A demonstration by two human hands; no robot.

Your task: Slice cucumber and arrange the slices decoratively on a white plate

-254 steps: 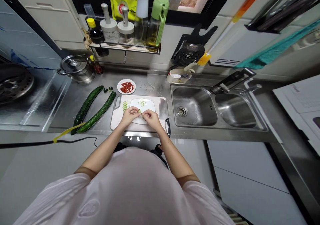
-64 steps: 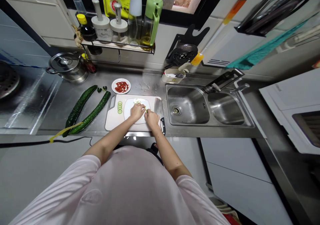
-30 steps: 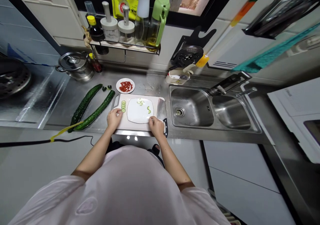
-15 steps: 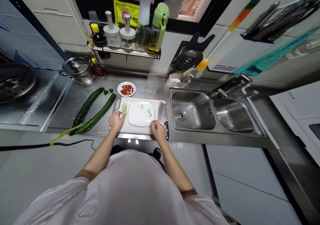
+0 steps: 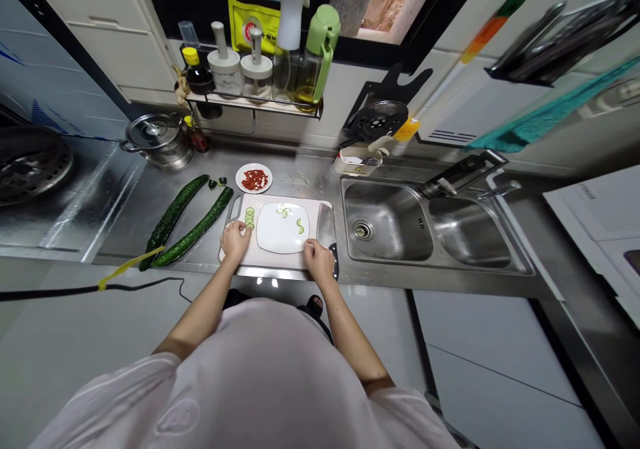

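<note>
A white plate [image 5: 280, 236] with a thin dark rim rests on a pale cutting board [image 5: 270, 258]. Thin cucumber pieces form a fan [image 5: 284, 210] near its top edge, and a few more [image 5: 300, 226] lie at its right. Left of the plate, overlapping cucumber slices [image 5: 249, 216] run in a short row on the board. My left hand [image 5: 234, 241] is closed, its fingertips pinching at the lowest slice. My right hand [image 5: 320, 260] is curled shut at the plate's lower right corner; what its fingers hold is hidden. Beside it lies a knife [image 5: 326, 221], its dark dotted handle partly covered.
Two long cucumbers [image 5: 195, 228] and small cut ends [image 5: 217, 182] lie left of the board. Behind it stands a small plate of chopped red pieces [image 5: 255, 178]. A lidded pot [image 5: 157, 141] is at the back left, a double sink [image 5: 385, 222] on the right, a bottle rack [image 5: 255, 102] above.
</note>
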